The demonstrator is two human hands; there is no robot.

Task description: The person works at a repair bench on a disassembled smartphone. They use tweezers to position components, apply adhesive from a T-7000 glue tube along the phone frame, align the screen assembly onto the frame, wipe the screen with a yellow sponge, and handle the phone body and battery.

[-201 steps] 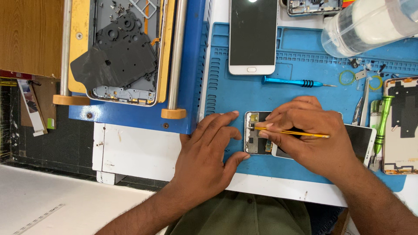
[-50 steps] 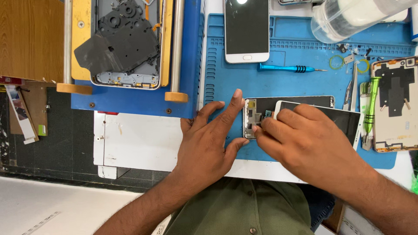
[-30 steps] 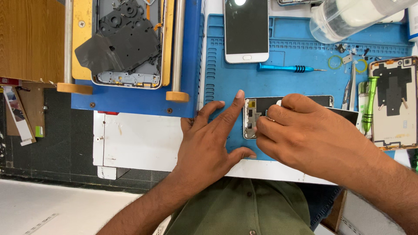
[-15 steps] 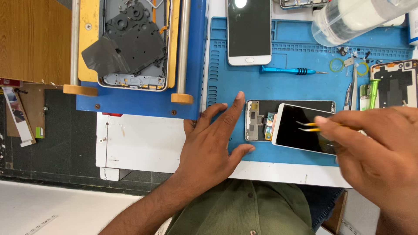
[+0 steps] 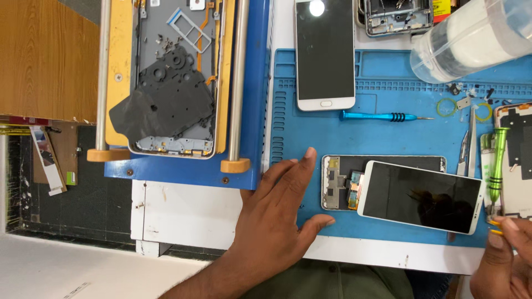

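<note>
1. On the blue repair mat [image 5: 388,135], the left hand [image 5: 277,221] lies flat, fingers spread, holding nothing.
2. Just right of it, the detached phone screen [image 5: 421,196] rests tilted over the open phone frame [image 5: 338,182] (circuitry exposed).
3. At lower right, the right hand [image 5: 507,263] pinches yellow tweezers [image 5: 495,227].

We are at a phone repair bench in a small workshop. We see a blue silicone repair mat [image 5: 388,135] with small compartments on the white table, and on it an opened phone frame [image 5: 339,182] with its white screen panel [image 5: 424,196] lifted beside it, a second white phone [image 5: 325,52] and a blue precision screwdriver [image 5: 382,117]. At the left, a disassembled phone body [image 5: 174,83] is lying in a yellow and blue clamping fixture [image 5: 244,111], and tweezers [image 5: 470,141] and tiny loose parts are lying at the right.
</note>
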